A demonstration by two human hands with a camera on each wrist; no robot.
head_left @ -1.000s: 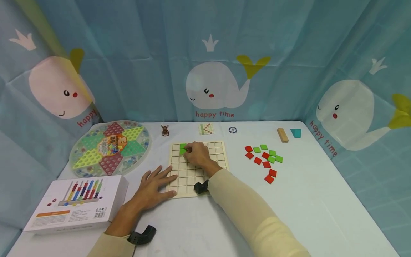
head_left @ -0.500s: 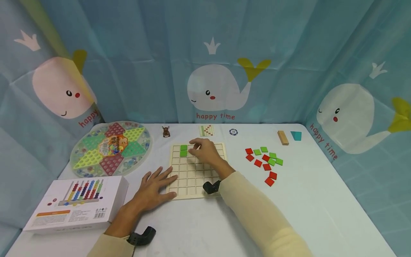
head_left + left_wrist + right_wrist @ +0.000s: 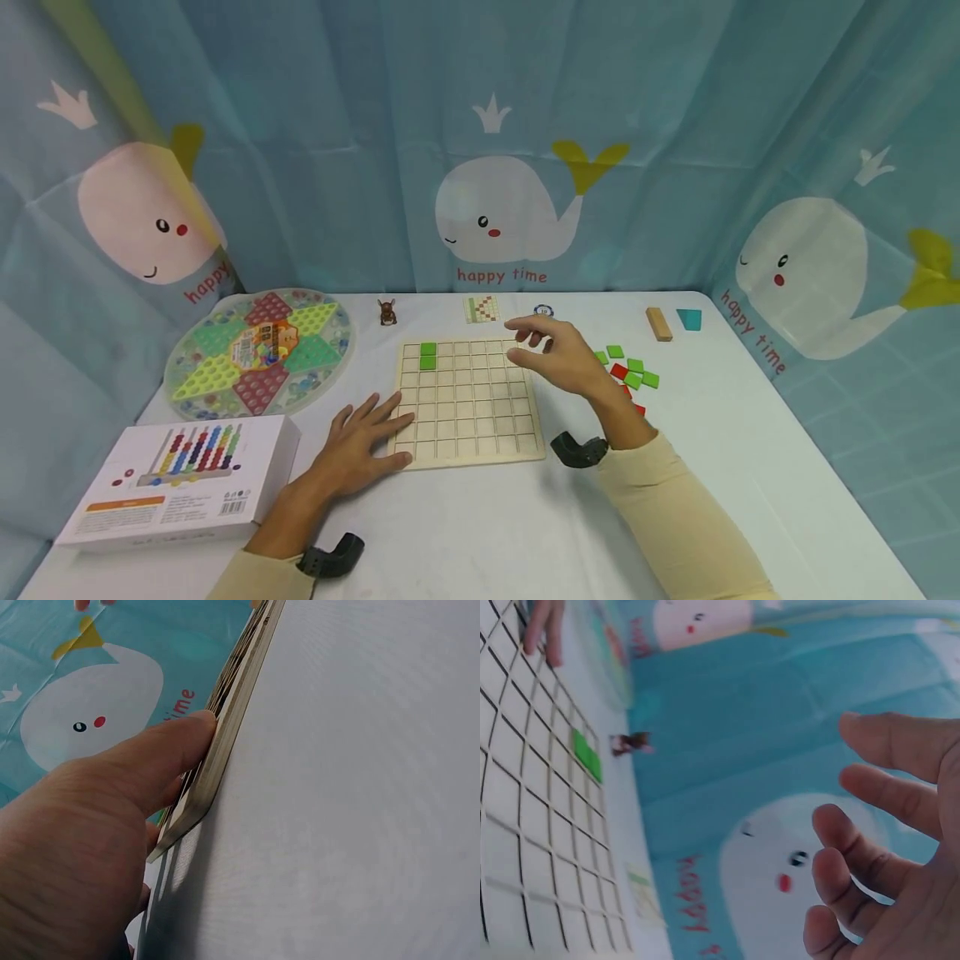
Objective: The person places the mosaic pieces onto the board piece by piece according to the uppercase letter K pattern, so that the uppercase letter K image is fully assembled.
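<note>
The left hand (image 3: 358, 446) lies flat with fingers spread, pressing the near-left edge of the wooden grid board (image 3: 468, 400) on the tabletop (image 3: 750, 467). The right hand (image 3: 558, 354) hovers empty, fingers loosely spread, between the board's far-right corner and the loose tiles (image 3: 633, 373).

The blue fabric backdrop with white whale cartoons (image 3: 300, 125) carries the words "happy time" in red lowercase letters under the middle whale (image 3: 501, 275). The same words run slantwise beside the right whale (image 3: 752, 332), and only "happ" shows by the left whale (image 3: 204, 285). In the right wrist view the red lettering appears sideways and blurred. The round blue-and-white chip (image 3: 544, 311) on the tabletop bears a small number, too tiny to read. The print and barcode on the white abacus box (image 3: 176, 487) are illegible.
</note>
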